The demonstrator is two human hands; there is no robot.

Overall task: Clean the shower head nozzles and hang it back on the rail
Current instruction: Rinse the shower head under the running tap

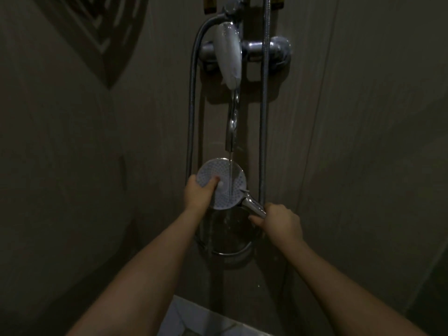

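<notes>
A round white shower head (229, 175) faces up at me under a thin stream of water (230, 173) that falls from the chrome spout (232, 127). My left hand (197, 192) holds the head's left rim, and its thumb presses on the nozzle face. My right hand (281, 220) grips the chrome handle (253, 206) low on the right. The metal hose (263, 117) runs up from the handle along the wall. The rail's holder (234, 6) sits at the top edge, partly cut off.
A chrome mixer valve with a white lever (230, 54) is fixed to the wall above. A second hose (191, 105) loops down on the left. Below the shower head stands a dark metal bucket (226, 238). Pale floor tiles (191, 318) show at the bottom. The room is dim.
</notes>
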